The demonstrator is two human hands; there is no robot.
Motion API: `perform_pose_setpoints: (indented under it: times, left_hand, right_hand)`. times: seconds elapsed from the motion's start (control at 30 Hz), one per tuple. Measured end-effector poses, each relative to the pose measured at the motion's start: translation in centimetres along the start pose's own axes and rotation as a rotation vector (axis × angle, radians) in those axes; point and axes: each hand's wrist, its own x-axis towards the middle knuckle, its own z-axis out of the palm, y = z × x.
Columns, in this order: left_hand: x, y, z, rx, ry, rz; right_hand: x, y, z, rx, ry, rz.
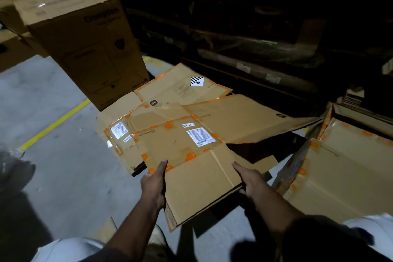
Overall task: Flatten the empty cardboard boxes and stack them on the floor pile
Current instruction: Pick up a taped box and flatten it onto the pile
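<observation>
A flattened brown cardboard box with orange tape and a white label lies tilted over the floor pile. My left hand grips its left edge, thumb on top. On the right edge, my right hand holds it the same way, thumb laid along the top face. Beneath and beyond it lies the pile of flattened boxes, several sheets with orange tape and labels. An open box with orange tape stands at the right, not flattened.
A tall upright brown carton stands at the back left of the pile. Dark shelving with wrapped rolls runs behind. The grey concrete floor with a yellow line stretches to the left.
</observation>
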Motion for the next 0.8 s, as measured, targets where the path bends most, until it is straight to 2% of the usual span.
perform_pose_setpoints:
  times: [0.07,0.17,0.27,0.33,0.4,0.53,0.63,0.7,0.8]
  left_hand:
    - [-0.5,0.9,-1.4,0.022,-0.002,0.035]
    - [-1.4,2.8,-3.1,0.019,0.000,0.085]
    - [-1.9,4.2,-4.4,-0.020,-0.029,0.119]
    - [-2.1,5.2,-5.1,-0.032,-0.032,0.156]
    - [-2.1,6.4,-5.7,-0.049,-0.043,0.196]
    - [-2.4,8.0,-6.8,-0.026,-0.051,0.320]
    - [-2.6,8.6,-7.6,-0.013,-0.051,0.371]
    - [-2.6,8.9,-8.3,-0.009,-0.065,0.348]
    - [-1.6,9.5,-9.5,-0.060,-0.102,0.258]
  right_hand:
    - [-0.3,0.0,0.2,0.265,-0.154,0.056]
    - [-0.8,0.5,0.3,0.373,-0.199,0.039]
    - [-1.7,0.4,0.3,0.651,-0.271,0.028]
    - [-2.6,-0.6,-0.6,0.871,-0.381,-0.017]
    - [-4.4,-2.2,-1.6,0.935,-0.502,-0.037]
    - [-6.9,-5.9,-1.7,0.782,-0.563,-0.098]
    - [-7.5,-8.5,-0.2,0.521,-0.392,-0.118]
    - [-7.0,-9.5,0.9,0.414,-0.312,-0.119]
    - [-6.3,-9.9,1.9,0.424,-0.347,-0.207]
